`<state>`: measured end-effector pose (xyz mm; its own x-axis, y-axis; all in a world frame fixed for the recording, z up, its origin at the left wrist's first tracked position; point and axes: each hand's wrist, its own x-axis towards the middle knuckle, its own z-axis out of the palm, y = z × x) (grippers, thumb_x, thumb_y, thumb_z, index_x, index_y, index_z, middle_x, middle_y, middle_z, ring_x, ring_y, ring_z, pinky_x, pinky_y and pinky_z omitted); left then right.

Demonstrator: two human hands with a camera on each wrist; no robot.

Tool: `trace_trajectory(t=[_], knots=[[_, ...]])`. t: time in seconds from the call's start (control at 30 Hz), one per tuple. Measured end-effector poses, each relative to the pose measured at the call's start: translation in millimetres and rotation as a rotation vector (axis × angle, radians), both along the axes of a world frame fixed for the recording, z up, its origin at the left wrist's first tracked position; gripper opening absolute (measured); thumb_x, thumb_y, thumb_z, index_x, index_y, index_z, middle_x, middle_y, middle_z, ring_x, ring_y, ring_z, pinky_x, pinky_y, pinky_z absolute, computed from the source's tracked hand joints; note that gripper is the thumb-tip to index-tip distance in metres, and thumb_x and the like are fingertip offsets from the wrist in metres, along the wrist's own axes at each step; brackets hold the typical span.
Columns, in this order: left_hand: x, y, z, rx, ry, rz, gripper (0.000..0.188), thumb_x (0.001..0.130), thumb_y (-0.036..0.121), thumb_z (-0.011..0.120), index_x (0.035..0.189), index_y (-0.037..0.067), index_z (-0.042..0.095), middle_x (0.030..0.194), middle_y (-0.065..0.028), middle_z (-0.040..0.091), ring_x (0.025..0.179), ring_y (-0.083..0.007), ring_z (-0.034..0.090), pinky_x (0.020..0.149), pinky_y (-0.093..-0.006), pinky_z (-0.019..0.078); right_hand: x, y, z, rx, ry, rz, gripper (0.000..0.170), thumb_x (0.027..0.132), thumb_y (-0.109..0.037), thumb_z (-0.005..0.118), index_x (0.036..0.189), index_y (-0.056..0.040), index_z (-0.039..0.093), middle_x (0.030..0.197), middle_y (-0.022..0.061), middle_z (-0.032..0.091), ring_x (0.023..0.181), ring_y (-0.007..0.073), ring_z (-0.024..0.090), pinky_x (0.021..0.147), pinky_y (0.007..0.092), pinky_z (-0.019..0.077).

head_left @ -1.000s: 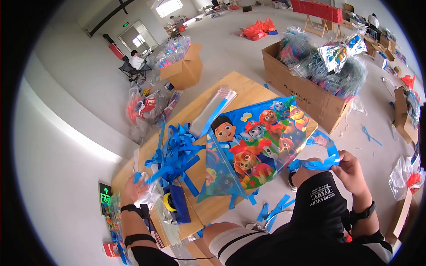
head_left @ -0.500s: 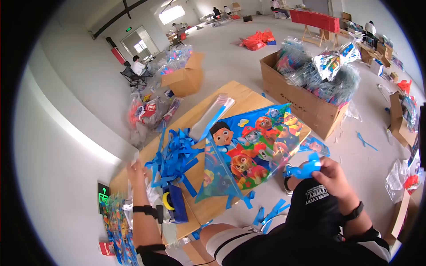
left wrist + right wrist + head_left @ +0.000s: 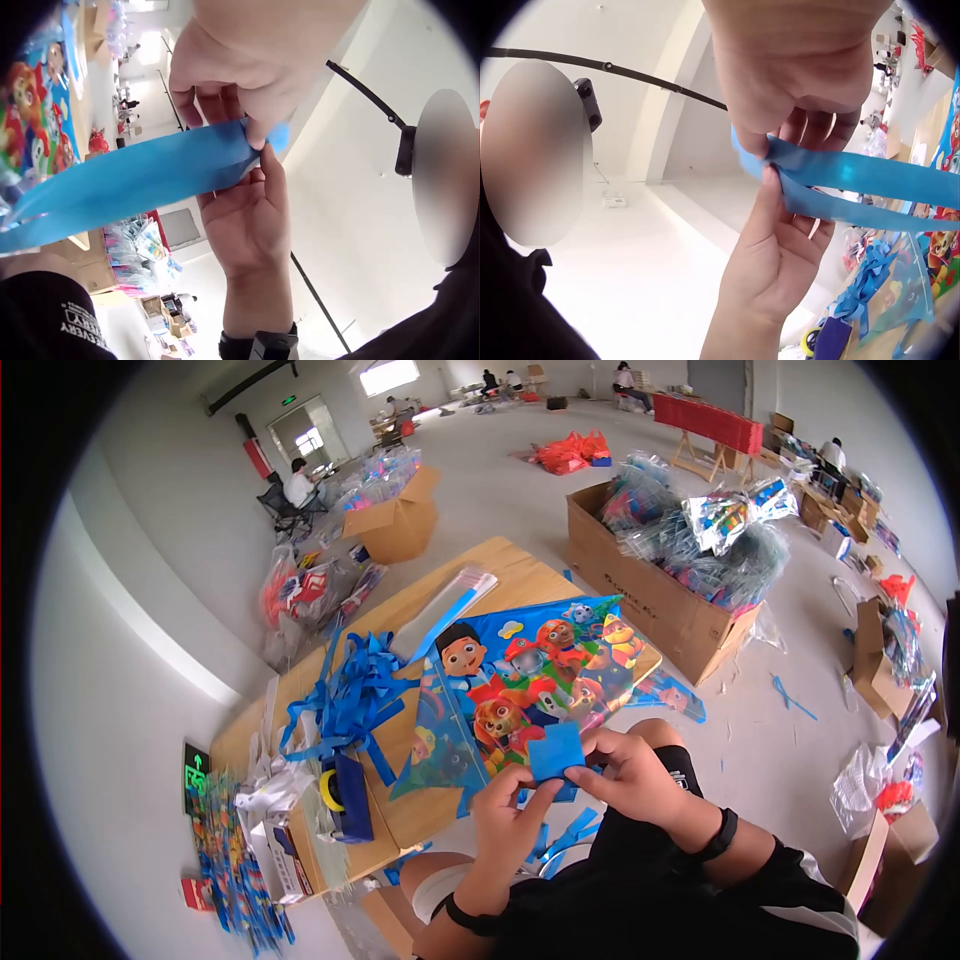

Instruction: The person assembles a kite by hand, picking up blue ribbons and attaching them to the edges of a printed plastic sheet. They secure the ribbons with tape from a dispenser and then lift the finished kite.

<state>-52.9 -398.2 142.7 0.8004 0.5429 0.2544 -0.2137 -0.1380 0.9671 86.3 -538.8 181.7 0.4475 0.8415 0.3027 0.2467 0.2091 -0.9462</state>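
A blue plastic strip [image 3: 556, 752] is held up over the near edge of the table. My left hand [image 3: 503, 812] pinches it between thumb and fingers at its left side. From the other side my right hand [image 3: 640, 778] pinches the same strip, and the two thumb tips nearly meet. In the left wrist view the blue strip [image 3: 135, 180] stretches away from the fingers as a broad band. Two layers of the strip [image 3: 870, 176] run from the pinch in the right wrist view. Just beyond the hands lies a cartoon-printed plastic bag [image 3: 530, 675] with clear edges.
On the wooden table [image 3: 500, 565] sit a heap of blue strips [image 3: 355, 690], a stack of clear sleeves [image 3: 445, 610] and a blue tape dispenser [image 3: 350, 805]. A large cardboard box [image 3: 650, 585] full of packed bags stands beyond. Loose strips [image 3: 570, 832] lie below the table edge.
My left hand has left the table's left side and joined the right hand at the strip. The right hand has brought the strip leftward to in front of the body.
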Motion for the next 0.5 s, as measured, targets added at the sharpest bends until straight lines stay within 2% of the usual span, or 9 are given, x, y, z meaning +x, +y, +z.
trace_trajectory(t=[0.07, 0.13, 0.17, 0.23, 0.27, 0.33, 0.37, 0.5], knots=[[-3, -7, -3, -0.084, 0.013, 0.041, 0.016, 0.084, 0.001, 0.077, 0.097, 0.003, 0.068, 0.102, -0.0084, 0.069, 0.095, -0.0138, 0.065, 0.084, -0.0261, 0.0489, -1, 0, -7, -0.03, 0.227, -0.036, 0.01, 0.093, -0.005, 0.072, 0.1, -0.0016, 0.066, 0.093, 0.0031, 0.068, 0.083, 0.01, 0.064, 0.075, 0.0252, 0.0511], [-2, -15, 6, -0.301, -0.145, 0.039, 0.018, 0.084, 0.0, 0.078, 0.098, 0.003, 0.068, 0.1, -0.0089, 0.07, 0.094, -0.016, 0.066, 0.083, -0.0283, 0.0507, 1, 1, -17, -0.028, 0.265, -0.054, 0.01, 0.093, -0.005, 0.071, 0.101, -0.0015, 0.066, 0.093, 0.003, 0.067, 0.081, 0.0095, 0.063, 0.074, 0.0249, 0.0506], [-1, -15, 5, -0.301, -0.142, 0.05, 0.018, 0.084, 0.0, 0.078, 0.098, 0.003, 0.068, 0.1, -0.0089, 0.07, 0.094, -0.016, 0.066, 0.083, -0.0283, 0.0507, 3, 1, -22, -0.019, 0.302, -0.092, 0.009, 0.094, -0.004, 0.07, 0.102, -0.0014, 0.066, 0.094, 0.0028, 0.066, 0.079, 0.0091, 0.062, 0.073, 0.0246, 0.05], [-1, -13, 1, 0.103, -0.16, -0.033, 0.017, 0.083, 0.001, 0.078, 0.098, 0.002, 0.068, 0.099, -0.0092, 0.071, 0.094, -0.0186, 0.068, 0.083, -0.0302, 0.0522, 5, 1, -31, -0.005, 0.223, -0.084, 0.011, 0.095, -0.005, 0.069, 0.104, -0.0015, 0.066, 0.093, 0.0024, 0.065, 0.077, 0.0082, 0.06, 0.072, 0.0244, 0.0492], [-3, -15, 0, 0.102, -0.153, -0.03, 0.017, 0.083, 0.001, 0.078, 0.098, 0.002, 0.068, 0.099, -0.0092, 0.071, 0.094, -0.0186, 0.068, 0.083, -0.0302, 0.0522, 6, 0, -34, 0.012, 0.139, -0.086, 0.012, 0.095, -0.005, 0.069, 0.106, -0.0015, 0.066, 0.092, 0.0019, 0.063, 0.075, 0.0073, 0.058, 0.07, 0.0242, 0.0484], [-6, -18, 0, 0.183, 0.062, -0.12, 0.018, 0.083, -0.005, 0.075, 0.1, -0.001, 0.069, 0.107, -0.0103, 0.069, 0.101, -0.022, 0.066, 0.092, -0.0319, 0.0485, 5, -2, -31, -0.006, 0.058, -0.08, 0.013, 0.095, -0.005, 0.069, 0.107, -0.0015, 0.066, 0.091, 0.0017, 0.062, 0.074, 0.0068, 0.057, 0.069, 0.0242, 0.0478], [-6, -21, -5, 0.17, 0.08, -0.12, 0.019, 0.085, -0.005, 0.075, 0.103, -0.001, 0.07, 0.105, -0.0102, 0.069, 0.099, -0.0187, 0.066, 0.089, -0.0291, 0.0492, 4, -4, -27, -0.021, -0.03, -0.076, 0.014, 0.095, -0.005, 0.069, 0.108, -0.0015, 0.066, 0.089, 0.0015, 0.06, 0.073, 0.0064, 0.055, 0.068, 0.0242, 0.0471], [-5, -33, -5, -0.005, 0.125, -0.045, 0.017, 0.087, -0.004, 0.073, 0.103, 0.0, 0.07, 0.103, -0.0087, 0.07, 0.095, -0.0138, 0.065, 0.084, -0.0263, 0.0497, -8, -10, -20, -0.093, 0.164, -0.13, 0.016, 0.093, -0.005, 0.07, 0.109, -0.0026, 0.064, 0.089, 0.0017, 0.059, 0.075, 0.0078, 0.056, 0.071, 0.0242, 0.0472]])
